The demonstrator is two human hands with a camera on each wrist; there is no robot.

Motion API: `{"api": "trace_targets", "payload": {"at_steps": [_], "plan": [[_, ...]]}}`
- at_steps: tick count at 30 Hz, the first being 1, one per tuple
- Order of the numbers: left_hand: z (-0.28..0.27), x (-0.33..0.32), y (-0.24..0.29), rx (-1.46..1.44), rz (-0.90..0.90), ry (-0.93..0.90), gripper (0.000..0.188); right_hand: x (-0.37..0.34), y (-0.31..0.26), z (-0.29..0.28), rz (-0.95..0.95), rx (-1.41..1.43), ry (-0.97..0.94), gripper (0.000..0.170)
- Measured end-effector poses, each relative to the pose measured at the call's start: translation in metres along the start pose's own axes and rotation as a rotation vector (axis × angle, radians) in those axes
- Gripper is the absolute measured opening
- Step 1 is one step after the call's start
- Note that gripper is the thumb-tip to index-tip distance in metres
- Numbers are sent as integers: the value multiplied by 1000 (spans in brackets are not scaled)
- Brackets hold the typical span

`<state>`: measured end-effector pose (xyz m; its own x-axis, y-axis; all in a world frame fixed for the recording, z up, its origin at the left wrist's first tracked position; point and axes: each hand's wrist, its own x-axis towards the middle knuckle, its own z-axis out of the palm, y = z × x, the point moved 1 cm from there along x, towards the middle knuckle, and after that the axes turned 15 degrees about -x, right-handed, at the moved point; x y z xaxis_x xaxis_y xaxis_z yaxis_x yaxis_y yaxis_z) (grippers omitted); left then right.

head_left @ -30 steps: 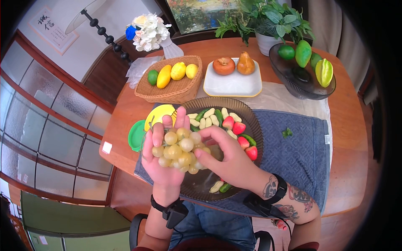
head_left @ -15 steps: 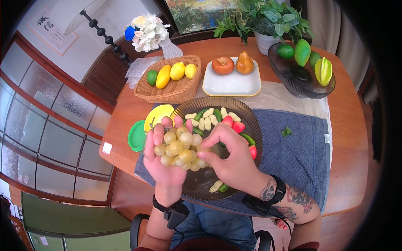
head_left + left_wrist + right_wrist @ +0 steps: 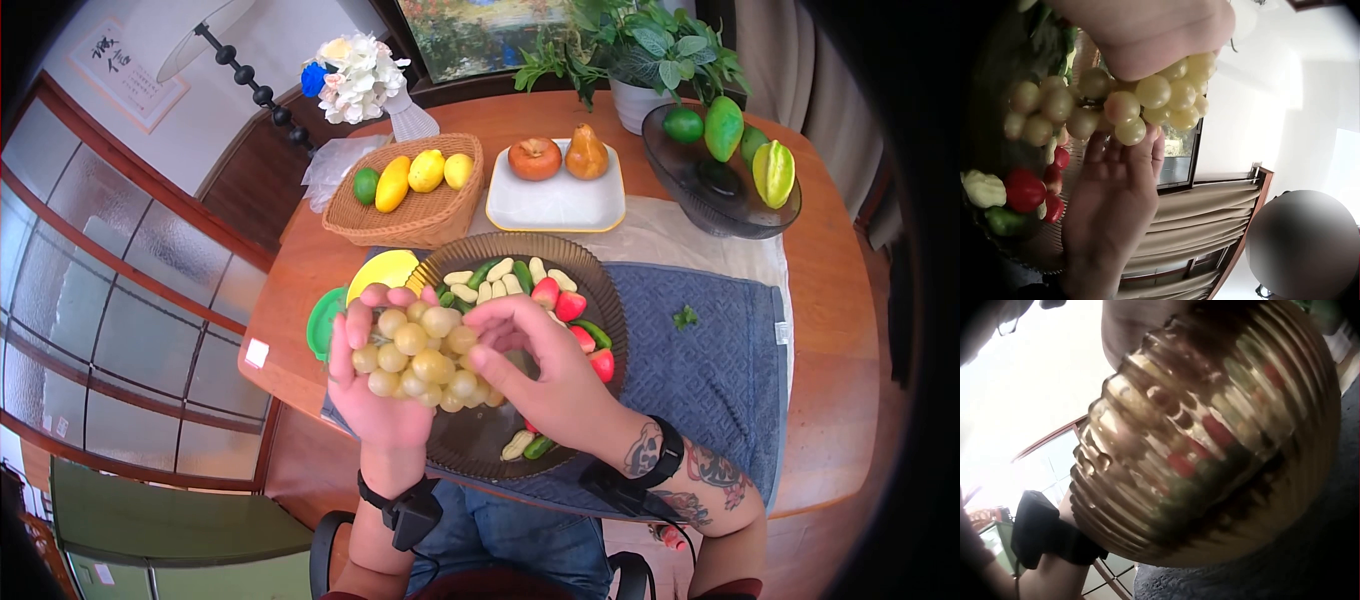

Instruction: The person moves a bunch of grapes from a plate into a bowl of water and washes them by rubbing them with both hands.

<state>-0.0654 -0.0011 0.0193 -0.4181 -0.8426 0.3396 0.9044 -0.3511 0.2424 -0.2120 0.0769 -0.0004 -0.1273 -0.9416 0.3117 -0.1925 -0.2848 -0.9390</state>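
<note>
A bunch of pale yellow-green grapes is held up over the near left part of a brown ribbed glass bowl. My left hand cradles it from below, palm up, fingertips curled behind it. At the bunch's right side my right hand pinches it between thumb and fingers. In the left wrist view the grapes hang between both hands, the right hand reaching from below. Only the bowl's ribbed wall fills the right wrist view, hiding the fingers.
Inside the bowl are peanuts, green chillies and small red fruits. Beyond stand a wicker basket with fruit, a white tray and a dark bowl. Yellow and green lids lie left. A blue towel lies underneath.
The bunch has turned slightly and shifted a little left in my left hand, whose fingertips have come down lower behind it. My right fingers stay at its right side.
</note>
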Motion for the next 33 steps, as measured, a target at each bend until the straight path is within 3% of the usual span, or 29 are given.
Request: {"api": "trace_targets", "payload": {"at_steps": [3,5,9,11,12,13,15,16,17,19,20,22,23,25,27,30,31,33], "plan": [[7,1,8,-67,34,22,31,1,7,4,40,90,10,40],[15,1,10,-44,60,-15,30,1,11,5,-3,14,-64,54],[16,1,15,-202,69,60,30,-9,6,6,-133,-133,-211,64],[11,-1,16,-231,56,96,30,-8,2,6,-25,-148,-481,65],[8,-2,16,-102,46,109,23,-4,-1,-1,266,-151,-644,60],[4,-3,17,26,36,122,19,-4,-1,-1,266,-151,-645,60],[-4,-6,20,11,31,105,20,-3,-1,-5,277,-200,-387,51],[-8,-8,20,-5,23,89,21,-6,12,-1,162,-207,-196,41],[-12,-10,21,-7,19,85,21,-5,21,0,161,-210,-190,41],[-18,-14,24,54,-8,169,21,-3,30,-1,190,-221,59,36],[-19,-16,22,53,-10,166,21,-2,30,-2,196,-197,71,32],[-20,-21,17,412,-67,284,23,-2,28,-3,193,-227,101,30],[-20,-25,17,411,-69,290,23,-4,28,-2,197,-255,127,29],[-20,-28,15,747,-286,240,28,-5,31,-2,190,-316,120,27],[-22,-31,13,787,-326,247,30,-6,31,-1,178,-376,109,26],[-12,-27,10,1205,-498,60,31,-5,30,0,211,-292,81,25],[-10,-27,10,1204,-495,58,31,-6,33,1,150,-348,89,25],[-10,-29,9,1332,-528,-34,47,-6,33,2,86,-407,99,26]]}}
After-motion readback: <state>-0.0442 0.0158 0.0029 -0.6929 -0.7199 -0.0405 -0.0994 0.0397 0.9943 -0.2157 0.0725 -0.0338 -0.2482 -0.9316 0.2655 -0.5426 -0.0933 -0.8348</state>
